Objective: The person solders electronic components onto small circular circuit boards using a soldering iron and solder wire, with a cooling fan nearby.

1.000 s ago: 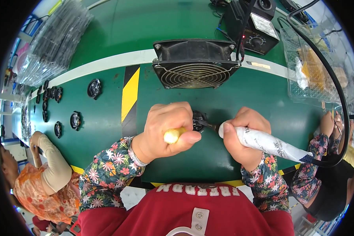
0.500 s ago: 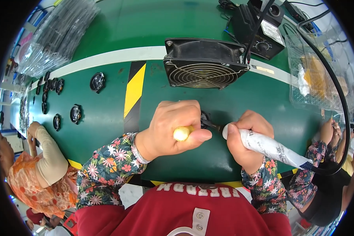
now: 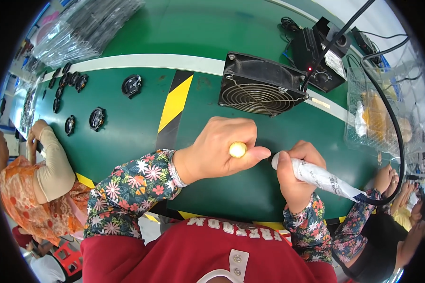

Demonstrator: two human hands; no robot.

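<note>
My left hand [image 3: 216, 150] is closed round a yellow rod-like thing [image 3: 238, 150], whose pale round end points up. Its lower end is hidden by the fist, so I cannot tell its kind. In my right hand [image 3: 301, 172] is a soldering iron [image 3: 323, 178] with its handle wrapped in white printed paper. The iron's tip points toward my left thumb and is mostly hidden. Both hands are just above the green table, close together but apart. Whatever lies beneath my left fist cannot be seen.
A black fan [image 3: 262, 89] stands beyond my hands. Behind it, right, is a black soldering station [image 3: 322, 61]; the iron's cord [image 3: 395, 127] loops at the right. Clear plastic trays [image 3: 382, 113] flank it. Round black parts [image 3: 97, 119] lie left, near a seated co-worker [image 3: 42, 179].
The view has shifted and tilted. My left fist has come closer to the iron. The small black part seen between my hands earlier is now hidden. A red light now shows by the fan.
</note>
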